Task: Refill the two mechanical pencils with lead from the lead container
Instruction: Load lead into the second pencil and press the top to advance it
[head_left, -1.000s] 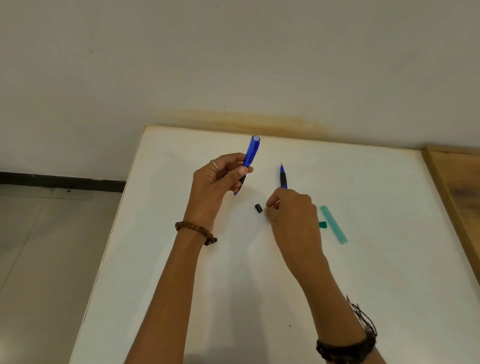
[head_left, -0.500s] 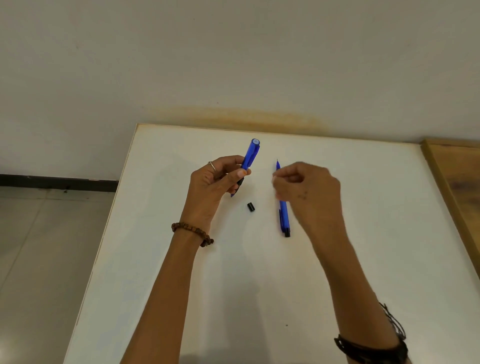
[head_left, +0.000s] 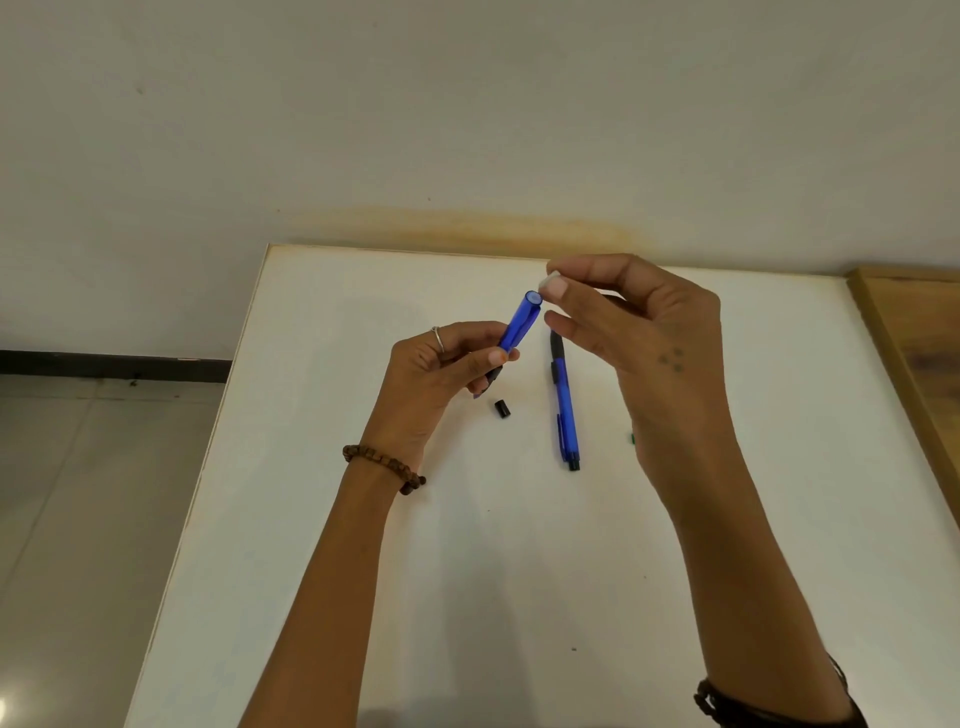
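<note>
My left hand (head_left: 441, 374) grips a blue mechanical pencil (head_left: 519, 325) by its lower part, tilted, with its open top end pointing up and away. My right hand (head_left: 639, 332) is raised just right of that open end; its thumb and forefinger pinch a small white piece (head_left: 550, 277), too small to identify. A second blue pencil (head_left: 563, 410) lies on the white table (head_left: 519, 571) between my hands. A small black cap (head_left: 502, 408) lies loose below my left hand. Only a green sliver of the lead container (head_left: 633, 438) shows behind my right wrist.
The table's left edge (head_left: 228, 415) drops to a tiled floor. A wall stands right behind the table's far edge. A wooden surface (head_left: 924, 364) adjoins the table on the right.
My right hand has risen from the table beside the black cap up to the open end of the held pencil. The left hand has kept its grip and barely moved.
</note>
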